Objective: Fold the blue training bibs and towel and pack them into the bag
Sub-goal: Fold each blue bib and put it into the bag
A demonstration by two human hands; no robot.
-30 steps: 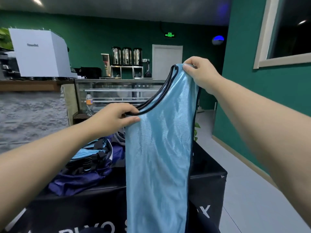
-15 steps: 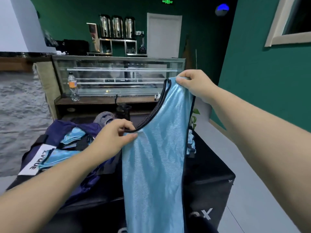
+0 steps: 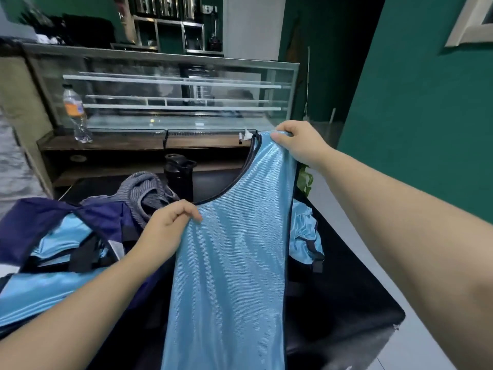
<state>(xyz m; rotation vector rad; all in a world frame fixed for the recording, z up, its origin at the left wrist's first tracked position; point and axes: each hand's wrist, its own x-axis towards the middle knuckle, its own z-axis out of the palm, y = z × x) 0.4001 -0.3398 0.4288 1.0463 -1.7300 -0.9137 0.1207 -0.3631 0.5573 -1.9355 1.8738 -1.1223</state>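
The right grip pinches the top of one shoulder strap of a light blue bib, thumb on the near face and fingers curled over the back. The left grip clasps the same bib lower down, at the bottom of the dark-edged neckline, with its fingers folded round the cloth edge. Between the two grips the neckline runs in a curve, up and away from the left one to the right one. Below them the bib hangs flat and smooth — it falls straight down past the bottom of the view, in front of the black table.

Just left of the left grip lies a navy bag, open, with more shiny blue cloth showing inside it. Beyond that grip sits a rumpled grey towel, and just beside the towel stands a black bottle, upright. Below the right grip, behind the hanging bib, another blue bib lies crumpled on the table.

Farther off stands a glass display case on a wooden shelf; a clear plastic bottle with an orange label stands at its left end. A green wall rises to the right of the right grip.
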